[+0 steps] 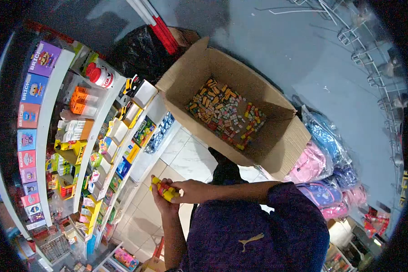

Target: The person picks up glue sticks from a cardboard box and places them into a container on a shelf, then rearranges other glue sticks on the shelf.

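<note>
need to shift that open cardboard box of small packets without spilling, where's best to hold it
Take the cardboard box low on its two long side walls, one hand per side, coming from outside. Its flaps are splayed open and loose, so they give a poor grip, and the small packets lie loose on the bottom, so keep it level.

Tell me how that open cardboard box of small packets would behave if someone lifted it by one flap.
The cardboard box would probably sag or tip: its flaps are bent outward and look soft. The small packets lie loose in one layer, so they would likely slide to the low side. It seems light for its size, being mostly empty.
</note>
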Tool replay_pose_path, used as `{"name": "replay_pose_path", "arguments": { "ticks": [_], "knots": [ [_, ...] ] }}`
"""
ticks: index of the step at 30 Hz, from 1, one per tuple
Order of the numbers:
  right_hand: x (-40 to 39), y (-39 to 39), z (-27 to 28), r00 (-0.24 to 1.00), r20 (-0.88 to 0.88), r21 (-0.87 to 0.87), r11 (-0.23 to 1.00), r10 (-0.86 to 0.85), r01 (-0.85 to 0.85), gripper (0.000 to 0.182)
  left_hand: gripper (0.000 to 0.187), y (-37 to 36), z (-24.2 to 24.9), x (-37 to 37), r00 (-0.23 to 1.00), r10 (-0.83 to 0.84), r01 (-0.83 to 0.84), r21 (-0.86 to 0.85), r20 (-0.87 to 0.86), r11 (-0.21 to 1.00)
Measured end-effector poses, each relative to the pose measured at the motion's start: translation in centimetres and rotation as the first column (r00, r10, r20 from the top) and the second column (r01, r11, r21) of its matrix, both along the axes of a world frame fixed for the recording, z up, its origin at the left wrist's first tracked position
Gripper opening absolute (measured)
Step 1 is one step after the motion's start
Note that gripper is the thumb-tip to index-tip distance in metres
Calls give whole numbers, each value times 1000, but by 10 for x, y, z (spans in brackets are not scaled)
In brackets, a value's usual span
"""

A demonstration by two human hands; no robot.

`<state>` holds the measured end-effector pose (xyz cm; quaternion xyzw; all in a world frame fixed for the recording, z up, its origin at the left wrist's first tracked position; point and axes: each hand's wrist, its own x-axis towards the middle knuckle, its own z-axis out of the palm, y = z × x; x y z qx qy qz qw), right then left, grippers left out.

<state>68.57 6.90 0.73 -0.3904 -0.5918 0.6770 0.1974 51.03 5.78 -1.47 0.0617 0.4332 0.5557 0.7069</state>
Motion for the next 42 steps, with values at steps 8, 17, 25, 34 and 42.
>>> {"name": "replay_pose_path", "arguments": {
  "ticks": [8,17,25,34,42],
  "knots": [
    [-11,-13,2,999,-33,-10,1000,-26,25,67,36,-22,12,-15,981,73,-81,-40,-178,996],
    [9,18,-1,995,35,115,990,-90,85,50,41,10,-7,-4,993,-91,91,1,-70,996],
    [33,51,0,983,148,41,994,-110,105,50,49,44,0,34,984,-117,113,-43,-132,993],
    [28,66,0,979,134,12,989,-151,151,49,54,60,-3,31,987,-142,149,78,-80,986],
    [20,70,-9,983,87,58,986,-160,155,49,52,55,-12,17,994,-76,73,48,82,996]
  ]
}}
